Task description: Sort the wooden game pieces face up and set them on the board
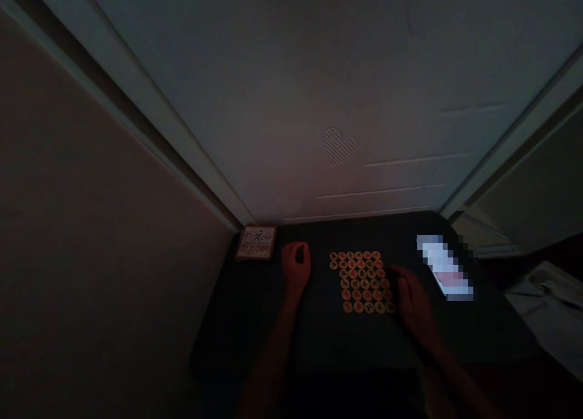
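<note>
Round Chinese chess pieces (365, 283), pale with red or black markings, lie flat in close rows on a dark table. To the left of these rows rests my left hand (297, 266), its fingers curled round toward the thumb with a dark gap between them; nothing shows in that gap. My right hand (413, 300) lies at the right edge of the rows, beside the end pieces. Its fingers reach forward, thumb apart, and I see nothing held. Dim light hides the detail of the fingertips.
A square box (255, 243) with a printed lid sits at the table's back left corner. On the right lies a bright, pixelated phone-like object (445, 268). A pale panel with an embossed heart (339, 146) rises behind the dark tabletop (319, 340).
</note>
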{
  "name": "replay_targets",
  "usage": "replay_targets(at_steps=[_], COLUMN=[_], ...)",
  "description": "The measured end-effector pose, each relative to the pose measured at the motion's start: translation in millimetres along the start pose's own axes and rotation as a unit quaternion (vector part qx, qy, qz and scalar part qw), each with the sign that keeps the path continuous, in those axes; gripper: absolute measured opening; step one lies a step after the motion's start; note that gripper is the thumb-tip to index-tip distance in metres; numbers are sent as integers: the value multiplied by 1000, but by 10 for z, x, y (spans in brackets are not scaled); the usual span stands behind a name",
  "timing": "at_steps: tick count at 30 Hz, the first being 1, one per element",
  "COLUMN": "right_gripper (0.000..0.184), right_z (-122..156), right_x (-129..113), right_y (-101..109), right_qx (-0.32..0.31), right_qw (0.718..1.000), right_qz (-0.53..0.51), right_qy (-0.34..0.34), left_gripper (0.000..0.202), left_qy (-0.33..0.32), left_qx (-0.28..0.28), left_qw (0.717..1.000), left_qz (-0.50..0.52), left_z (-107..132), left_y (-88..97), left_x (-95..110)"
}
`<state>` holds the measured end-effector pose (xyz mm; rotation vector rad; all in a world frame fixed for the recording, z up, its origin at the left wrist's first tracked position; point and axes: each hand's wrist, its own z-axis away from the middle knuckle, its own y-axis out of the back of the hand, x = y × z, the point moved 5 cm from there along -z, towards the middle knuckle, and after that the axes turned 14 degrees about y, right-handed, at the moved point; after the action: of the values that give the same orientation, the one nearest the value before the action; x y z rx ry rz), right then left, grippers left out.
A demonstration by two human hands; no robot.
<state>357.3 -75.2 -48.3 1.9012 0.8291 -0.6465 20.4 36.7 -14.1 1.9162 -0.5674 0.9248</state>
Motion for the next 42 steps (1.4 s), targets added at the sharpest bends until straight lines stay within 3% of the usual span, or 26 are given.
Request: replay_targets(at_steps=[4,9,13,18,23,29,34,38,42], right_gripper=[48,48,49,50,51,53,53,54,55], right_z=[-7,-9,-25,-28,-21,-41,-39,-37,-35], right_x=[33,86,76,44,69,72,60,33,4], right_y=[22,16,11,24,19,14,17,28,44], right_qx=[17,30,34,36,44,41,35,39,48], right_qw=[1000,999,999,999,998,999,999,999,999], right_qz=[0,3,3,-9,-18,-9,-4,-2,-3], right_qy=[-7,-17,-15,-22,-28,-21,-21,-13,-13], left_gripper=[47,101,124,118,111,105,111,117,116], left_qy=[-17,100,180,200,144,105,142,172,175], left_qx=[29,25,-54,-62,-77,-101,-141,-192,-199], left_qw=[993,951,927,919,933,948,967,963,964], left_qz=[-117,-290,-324,-335,-320,-283,-160,-78,-26], left_z=[-206,-621,-797,-816,-508,352,928,1103,1035], left_y=[411,929,929,832,816,799,753,735,854], left_x=[-68,-382,-645,-679,-500,-186,56,156,198])
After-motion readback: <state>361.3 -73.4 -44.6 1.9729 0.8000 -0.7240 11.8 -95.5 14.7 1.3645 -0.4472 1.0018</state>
